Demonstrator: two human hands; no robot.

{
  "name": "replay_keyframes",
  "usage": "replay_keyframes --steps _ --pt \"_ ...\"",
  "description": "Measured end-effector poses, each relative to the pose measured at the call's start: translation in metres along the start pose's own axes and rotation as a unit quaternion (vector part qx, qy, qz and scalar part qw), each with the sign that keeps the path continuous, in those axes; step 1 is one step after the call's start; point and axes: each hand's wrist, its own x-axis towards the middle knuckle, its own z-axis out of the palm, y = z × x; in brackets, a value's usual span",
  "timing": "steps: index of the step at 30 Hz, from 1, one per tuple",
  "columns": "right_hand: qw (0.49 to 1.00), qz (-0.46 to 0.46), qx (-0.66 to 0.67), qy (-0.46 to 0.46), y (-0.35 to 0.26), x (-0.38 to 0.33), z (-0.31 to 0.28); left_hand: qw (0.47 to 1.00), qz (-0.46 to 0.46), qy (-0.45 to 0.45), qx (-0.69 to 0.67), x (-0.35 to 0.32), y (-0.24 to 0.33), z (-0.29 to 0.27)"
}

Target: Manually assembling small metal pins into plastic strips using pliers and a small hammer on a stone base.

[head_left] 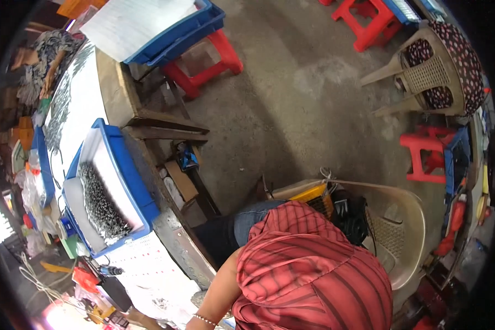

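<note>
At left, the blue tray's [135, 179] raised walls likely keep the small dark pieces [103, 206] together (the wearer's hands are out of view; I cannot tell finger opening or hold).

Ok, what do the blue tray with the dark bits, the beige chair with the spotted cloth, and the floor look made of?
The blue tray: probably moulded plastic, slightly glossy, given its even colour. The beige chair: likely plastic too, smooth, with a one-piece latticed look. The floor: apparently bare concrete, matte, grey and blotchy.
</note>
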Motion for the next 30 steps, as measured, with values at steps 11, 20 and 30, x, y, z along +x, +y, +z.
replay_keyframes --steps 11,20,30 --pt "0.999 -0.034 -0.026 0.011 0.006 -0.002 -0.006 0.999 -0.031 -0.024 -0.012 0.006 0.014 0.008" --pt "0.983 0.165 -0.025 -0.079 -0.003 -0.026 -0.008 0.956 -0.049 0.173 -0.230 -0.049 -0.058 0.058" --pt "0.954 0.160 0.018 -0.252 -0.030 -0.034 0.048 0.900 -0.067 0.259 -0.344 -0.115 -0.091 0.053"
